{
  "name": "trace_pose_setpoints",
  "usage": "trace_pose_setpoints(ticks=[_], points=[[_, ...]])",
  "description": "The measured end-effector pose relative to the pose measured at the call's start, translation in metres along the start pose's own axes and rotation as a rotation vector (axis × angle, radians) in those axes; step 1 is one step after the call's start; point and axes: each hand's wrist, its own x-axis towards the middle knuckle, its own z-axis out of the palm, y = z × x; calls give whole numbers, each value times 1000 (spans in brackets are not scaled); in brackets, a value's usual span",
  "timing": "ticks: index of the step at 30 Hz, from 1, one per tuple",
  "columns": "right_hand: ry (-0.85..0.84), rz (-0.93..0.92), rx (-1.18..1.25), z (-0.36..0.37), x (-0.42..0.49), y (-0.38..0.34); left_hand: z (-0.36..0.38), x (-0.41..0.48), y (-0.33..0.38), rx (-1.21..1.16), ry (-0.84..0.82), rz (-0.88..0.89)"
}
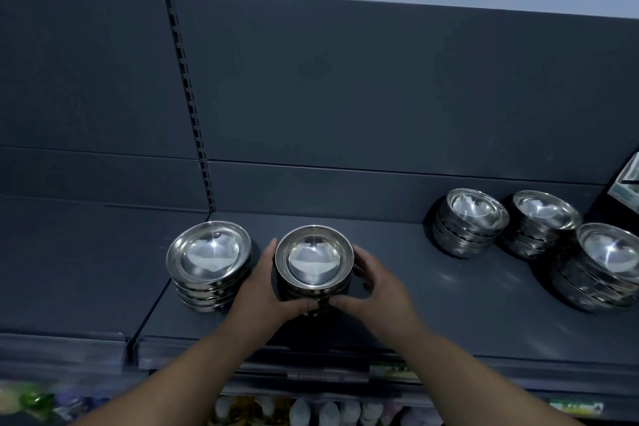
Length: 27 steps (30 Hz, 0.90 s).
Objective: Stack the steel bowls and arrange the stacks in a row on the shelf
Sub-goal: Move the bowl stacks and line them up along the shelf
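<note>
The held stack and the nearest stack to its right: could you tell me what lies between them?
Head view: only the right hand gripping the held stack, then bare shelf.

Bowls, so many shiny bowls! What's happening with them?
A person is arranging steel bowls on a dark shelf. The left hand and right hand are wrapped around the middle stack, which sits close beside the left stack without touching it. Farther right are three more: a rear-left stack, a rear-right stack and a front-right stack, bunched together rather than in one row.
</note>
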Motion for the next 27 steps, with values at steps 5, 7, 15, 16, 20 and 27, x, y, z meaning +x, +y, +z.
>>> trace_pose_setpoints(ticks=[5,7,15,16,20,27], points=[[-17,-3,8,-1,0,0,-1,2,-1,-3,-18,-5],[-20,0,12,-2,0,-1,-2,2,-1,-19,-20,-15],[-7,-15,40,-5,1,-2,-3,3,0,-22,-15,9],[-5,-17,40,-4,1,-2,-3,4,0,-24,-19,10],[5,-13,42,-3,1,1,-4,5,0,-36,-31,8],[32,8,52,-2,-1,0,-4,3,0,-25,-27,13]])
